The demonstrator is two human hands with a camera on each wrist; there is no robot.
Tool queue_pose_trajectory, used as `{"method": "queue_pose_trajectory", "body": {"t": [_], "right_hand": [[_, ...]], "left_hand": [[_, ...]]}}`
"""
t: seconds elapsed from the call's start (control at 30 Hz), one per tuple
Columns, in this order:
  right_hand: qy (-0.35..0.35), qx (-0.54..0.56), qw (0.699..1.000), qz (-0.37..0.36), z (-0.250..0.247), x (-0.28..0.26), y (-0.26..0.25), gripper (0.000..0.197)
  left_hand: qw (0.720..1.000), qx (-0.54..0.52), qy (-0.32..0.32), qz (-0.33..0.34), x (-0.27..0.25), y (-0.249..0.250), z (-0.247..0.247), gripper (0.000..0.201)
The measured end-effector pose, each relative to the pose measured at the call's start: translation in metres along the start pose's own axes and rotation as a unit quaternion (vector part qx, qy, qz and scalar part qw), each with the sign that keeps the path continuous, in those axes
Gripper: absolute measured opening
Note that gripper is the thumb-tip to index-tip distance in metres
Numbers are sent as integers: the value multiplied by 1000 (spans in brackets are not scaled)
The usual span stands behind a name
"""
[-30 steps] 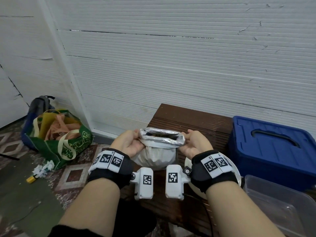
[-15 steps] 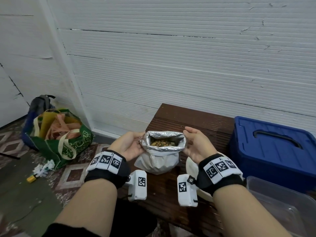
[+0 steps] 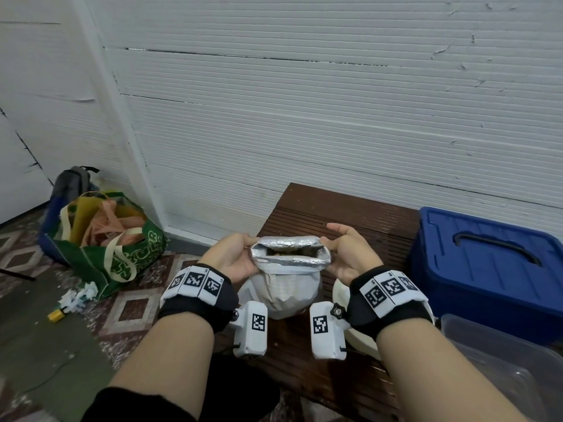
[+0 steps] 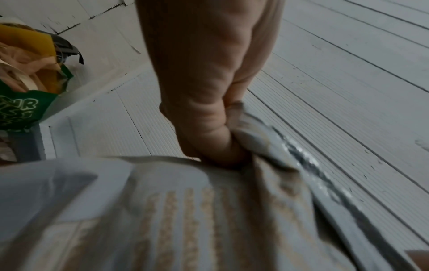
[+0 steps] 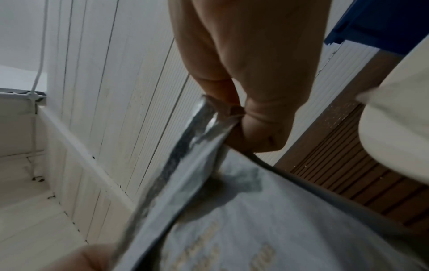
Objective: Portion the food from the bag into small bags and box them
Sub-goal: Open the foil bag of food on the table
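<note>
Between the hands, the food bag (image 3: 285, 287) is matt white outside with a crinkled, shiny foil lining at its rolled rim. Under it the worktop (image 3: 341, 214) is dark, ribbed wood. Right of the right hand, the blue box (image 3: 487, 263) is smooth plastic, and the clear container (image 3: 499, 370) is glossy plastic.

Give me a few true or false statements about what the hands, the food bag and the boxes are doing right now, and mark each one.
1. Both hands hold the rim of the foil-lined bag. True: the left hand and right hand each pinch a side.
2. The bag's mouth is sealed flat. False: it is open, with food showing inside.
3. The blue box has its lid on. True.
4. The bag hangs over the floor. False: it sits on the brown wooden table.
5. The green shopping bag stands on the table. False: it is on the floor, to the left.
</note>
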State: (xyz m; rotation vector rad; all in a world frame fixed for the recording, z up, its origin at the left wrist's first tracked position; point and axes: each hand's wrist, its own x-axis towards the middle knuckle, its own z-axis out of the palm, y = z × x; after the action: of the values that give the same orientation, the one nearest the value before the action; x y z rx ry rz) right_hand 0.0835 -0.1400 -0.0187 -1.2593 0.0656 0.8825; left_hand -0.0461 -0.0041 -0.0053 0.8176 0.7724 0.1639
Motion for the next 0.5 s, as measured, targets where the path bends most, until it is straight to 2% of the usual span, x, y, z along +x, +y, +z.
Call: {"method": "queue_pose_trajectory", "body": {"t": [0.03, 0.1, 0.2, 0.3, 0.33, 0.4, 0.43, 0.5], "right_hand": [[0, -3, 1000, 5, 0, -1, 1, 39], [2, -2, 1000, 11, -2, -2, 3, 40], [10, 17, 1000, 14, -3, -2, 5, 41], [7, 18, 1000, 10, -4, -3, 5, 39], [2, 16, 1000, 4, -5, -4, 4, 37], [-22, 8, 1000, -16, -6, -7, 2, 30], [-42, -9, 999, -29, -7, -10, 1, 25], [-69, -96, 991, -59, -7, -12, 1, 16]], "left_hand": [[1000, -9, 1, 3, -1, 1, 0, 31], [1000, -28, 8, 7, 2, 1, -1, 60], [1000, -26, 8, 8, 5, -1, -1, 72], [1000, -13, -9, 15, 10, -1, -5, 71], [1000, -6, -10, 23, 11, -1, -6, 65], [998, 48, -13, 36, 9, 0, -7, 40], [996, 78, -5, 48, 10, 0, -9, 34], [982, 158, 32, 98, 13, -3, -11, 37]]}}
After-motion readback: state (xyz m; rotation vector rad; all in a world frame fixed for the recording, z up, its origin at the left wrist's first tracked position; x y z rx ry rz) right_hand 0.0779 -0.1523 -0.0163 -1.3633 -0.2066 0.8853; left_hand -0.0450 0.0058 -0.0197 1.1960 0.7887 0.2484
